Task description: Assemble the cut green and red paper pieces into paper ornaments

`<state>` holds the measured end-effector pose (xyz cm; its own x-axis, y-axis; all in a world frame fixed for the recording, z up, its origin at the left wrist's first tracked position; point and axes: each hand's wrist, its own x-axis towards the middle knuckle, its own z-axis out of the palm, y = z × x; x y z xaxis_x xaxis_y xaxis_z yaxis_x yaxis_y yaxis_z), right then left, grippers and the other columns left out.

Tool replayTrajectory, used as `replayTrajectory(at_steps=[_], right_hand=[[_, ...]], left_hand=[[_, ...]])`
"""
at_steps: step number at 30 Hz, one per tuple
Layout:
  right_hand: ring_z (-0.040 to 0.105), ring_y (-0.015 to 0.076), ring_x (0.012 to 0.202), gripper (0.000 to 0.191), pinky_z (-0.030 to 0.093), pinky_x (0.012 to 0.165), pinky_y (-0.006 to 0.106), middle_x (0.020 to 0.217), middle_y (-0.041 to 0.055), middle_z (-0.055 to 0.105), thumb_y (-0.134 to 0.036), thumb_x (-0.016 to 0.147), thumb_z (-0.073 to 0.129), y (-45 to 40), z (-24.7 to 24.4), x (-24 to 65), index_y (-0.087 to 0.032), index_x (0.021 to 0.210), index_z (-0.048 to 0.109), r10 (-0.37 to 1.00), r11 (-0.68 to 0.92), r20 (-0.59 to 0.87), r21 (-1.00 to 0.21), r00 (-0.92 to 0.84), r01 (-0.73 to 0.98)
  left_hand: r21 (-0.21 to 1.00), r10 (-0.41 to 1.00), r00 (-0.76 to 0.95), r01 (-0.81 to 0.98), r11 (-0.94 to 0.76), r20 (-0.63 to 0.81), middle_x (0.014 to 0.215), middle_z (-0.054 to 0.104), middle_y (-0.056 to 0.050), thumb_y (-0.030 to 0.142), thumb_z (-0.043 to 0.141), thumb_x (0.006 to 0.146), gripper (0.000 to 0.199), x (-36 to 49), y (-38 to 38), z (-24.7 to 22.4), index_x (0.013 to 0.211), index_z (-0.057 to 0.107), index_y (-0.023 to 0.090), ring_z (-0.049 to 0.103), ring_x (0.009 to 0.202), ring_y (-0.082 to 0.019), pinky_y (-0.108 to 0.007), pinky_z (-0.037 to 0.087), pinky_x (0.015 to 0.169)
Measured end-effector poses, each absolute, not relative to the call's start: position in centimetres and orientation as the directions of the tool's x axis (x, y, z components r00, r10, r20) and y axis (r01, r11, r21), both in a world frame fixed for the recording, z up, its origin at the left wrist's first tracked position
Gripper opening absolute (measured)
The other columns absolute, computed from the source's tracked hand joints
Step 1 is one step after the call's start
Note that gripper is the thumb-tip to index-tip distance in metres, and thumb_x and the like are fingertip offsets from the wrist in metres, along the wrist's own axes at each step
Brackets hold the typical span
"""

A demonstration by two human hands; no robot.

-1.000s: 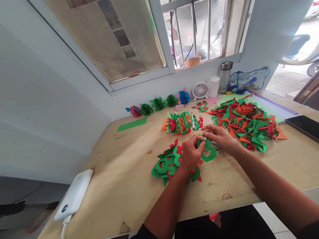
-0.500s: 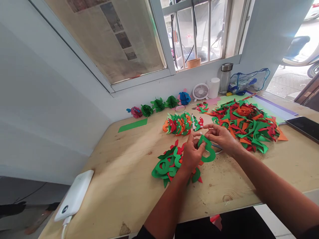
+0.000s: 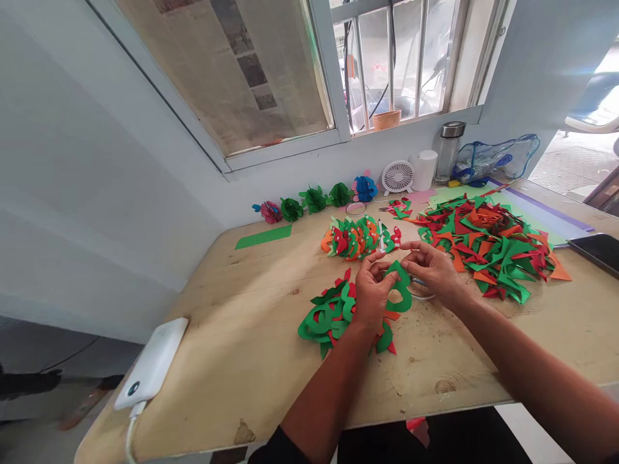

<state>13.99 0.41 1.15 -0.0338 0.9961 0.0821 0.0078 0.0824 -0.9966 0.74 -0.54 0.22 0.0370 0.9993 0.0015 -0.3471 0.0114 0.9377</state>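
Note:
Between my two hands is a green paper cutout (image 3: 402, 300) with a rounded hole in it, held up above the table. My left hand (image 3: 374, 290) is closed on its left side, the thumb lying on the paper. At the upper right edge of the same cutout, my right hand (image 3: 428, 269) pinches with thumb and fingers. Beneath and left of my left hand lies a heap of green and red paper cutouts (image 3: 322, 320). Just beyond my hands stands a row of folded green, orange and red paper pieces (image 3: 351, 237). White tape or cord partly shows behind the right hand.
A large pile of paper scraps (image 3: 498, 241) covers the right side, near a dark phone (image 3: 597, 254). Along the wall stand paper ornaments (image 3: 314, 199), a small fan (image 3: 397, 176) and a glass bottle (image 3: 449, 154). A white power bank (image 3: 152, 362) lies at the left edge.
The green cutout has turned slightly in my hands, and its hole now shows more fully. Both hands keep hold of it. The whole view has shifted a little.

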Motion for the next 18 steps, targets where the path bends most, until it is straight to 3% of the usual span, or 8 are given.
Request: replayTrajectory(at_steps=[18], right_hand=[[0.049,0.0108,0.055,0.034,0.038,0.049,0.023,0.063,-0.0022,0.056,-0.034,0.07,0.064,0.28,0.5,13.7,-0.019,0.1,0.056,0.987,0.157,0.155,-0.985,-0.029,0.068]], left_hand=[[0.948,0.998,-0.045,-0.316,0.028,-0.044,0.075,0.065,-0.001,0.014,0.068,0.061,0.047,0.64,-0.73,0.73,0.106,0.052,0.016,0.059,0.063,-0.01,-0.02,0.044,0.057]])
